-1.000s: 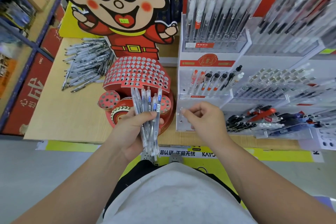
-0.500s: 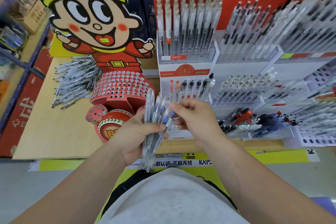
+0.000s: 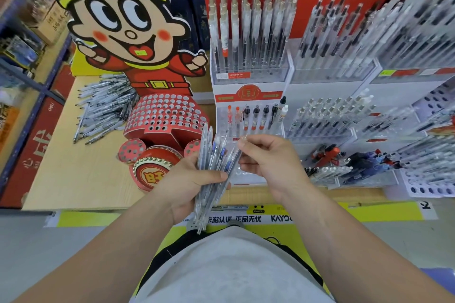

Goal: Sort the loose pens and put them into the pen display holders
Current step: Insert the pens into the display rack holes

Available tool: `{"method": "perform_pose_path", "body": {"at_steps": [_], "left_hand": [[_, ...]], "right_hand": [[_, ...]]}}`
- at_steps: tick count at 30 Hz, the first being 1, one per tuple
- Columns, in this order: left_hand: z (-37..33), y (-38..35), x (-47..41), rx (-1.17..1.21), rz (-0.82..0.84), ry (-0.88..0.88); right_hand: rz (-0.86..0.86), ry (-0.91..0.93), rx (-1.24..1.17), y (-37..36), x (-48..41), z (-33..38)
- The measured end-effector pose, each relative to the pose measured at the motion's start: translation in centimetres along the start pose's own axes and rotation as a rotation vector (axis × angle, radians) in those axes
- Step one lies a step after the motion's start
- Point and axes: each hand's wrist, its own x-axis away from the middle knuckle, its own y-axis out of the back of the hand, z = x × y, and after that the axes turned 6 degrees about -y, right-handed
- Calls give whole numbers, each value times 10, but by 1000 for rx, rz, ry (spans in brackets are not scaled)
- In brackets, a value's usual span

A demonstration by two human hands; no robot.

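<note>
Gripping a fanned bundle of clear plastic gel pens [image 3: 213,174] in the head view, the left hand [image 3: 187,187] has its thumb clamped across the front and its fingers wrapped behind. The bundle's long axis runs from the person's waist up and away, leaning slightly right, with the upper ends spread. The right hand [image 3: 268,165] has its fingers curled, thumb and forefinger pinching the top of the rightmost clear pen [image 3: 237,155] in the fan. That pen is touching the bundle, not yet drawn free. The white tiered plastic pen display holder [image 3: 248,96] stands straight beyond the right hand. Its lower row is only part filled and has spare holes on the near side. Judgement: the right hand is nearer, so the pull goes up along the pen's axis, then forward. A loose pile of clear pens [image 3: 103,106] lies well apart on the pale wooden tabletop [image 3: 73,174], left of the red perforated cardboard holder [image 3: 165,115]. Readable: "KAYOU" on the yellow shelf-edge strip [image 3: 369,211], with "正品无忧" beside it. The green price stickers are too small to read.
</note>
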Motion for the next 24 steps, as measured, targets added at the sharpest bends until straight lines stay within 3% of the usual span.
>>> {"method": "perform_pose_path", "body": {"at_steps": [9,16,24], "left_hand": [[8,18,-7,83,-215,36],[11,32,0,170,-288,14],[8,40,8,210,-300,4]], "right_hand": [[-139,178,89,26,0,5],[-225,389,456,27,-6,-11],[-158,467,754,14,-30,-34]]}}
